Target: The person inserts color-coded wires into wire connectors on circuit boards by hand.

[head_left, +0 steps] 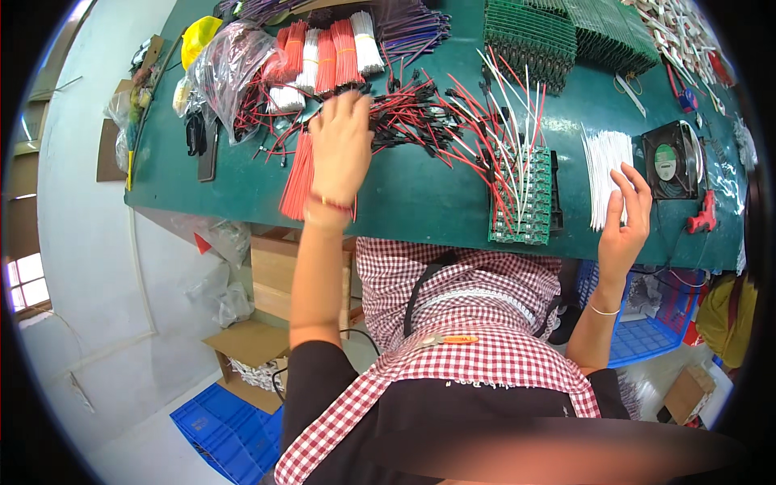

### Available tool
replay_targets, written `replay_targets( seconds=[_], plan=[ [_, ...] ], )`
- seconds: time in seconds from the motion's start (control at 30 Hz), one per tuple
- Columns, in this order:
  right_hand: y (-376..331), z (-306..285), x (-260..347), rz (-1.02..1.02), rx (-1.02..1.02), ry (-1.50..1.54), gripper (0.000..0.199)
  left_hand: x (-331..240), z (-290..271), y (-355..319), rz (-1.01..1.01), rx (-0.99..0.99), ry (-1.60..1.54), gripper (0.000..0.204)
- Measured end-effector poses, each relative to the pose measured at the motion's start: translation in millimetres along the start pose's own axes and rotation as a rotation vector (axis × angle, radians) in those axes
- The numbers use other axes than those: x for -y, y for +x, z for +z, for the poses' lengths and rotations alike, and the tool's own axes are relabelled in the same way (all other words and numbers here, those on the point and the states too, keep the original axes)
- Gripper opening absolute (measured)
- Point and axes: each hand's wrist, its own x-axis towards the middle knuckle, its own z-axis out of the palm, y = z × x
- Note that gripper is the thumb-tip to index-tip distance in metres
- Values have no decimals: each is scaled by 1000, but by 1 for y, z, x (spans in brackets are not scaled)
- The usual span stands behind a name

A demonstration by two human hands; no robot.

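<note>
My left hand (pixel 341 149) is over the far part of a bundle of red wires (pixel 296 179), its fingers stretched toward a tangle of red wires with black connectors (pixel 416 117). Its fingertips are slightly blurred, and I see nothing held in them. My right hand (pixel 629 212) is open at the right edge of a row of white wires (pixel 606 170), thumb and fingers apart. Between my hands lies a green circuit board panel (pixel 521 198) with small parts in rows. Red and white wires (pixel 509 121) rise from it and fan out toward the back.
Banded red and white wire bundles (pixel 335 56) lie at the back, beside a clear plastic bag (pixel 230 73). Stacked green boards (pixel 529 44) stand back right. A black fan (pixel 672 160) and a red glue gun (pixel 702 214) are at the right. A blue crate (pixel 647 339) sits below the table.
</note>
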Motion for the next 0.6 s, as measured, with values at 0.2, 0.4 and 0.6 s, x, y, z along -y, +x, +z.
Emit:
replay_targets(
  seconds=[0.2,0.4,0.6],
  plan=[
    [-5,-9,5,-11,7,9,22,-1,4,50,294,354,-280,55],
    [-6,-10,8,10,-4,27,22,-5,40,65,290,412,-4,38],
    [-1,-17,8,9,-42,42,22,14,51,74,256,275,-259,24]
  ],
)
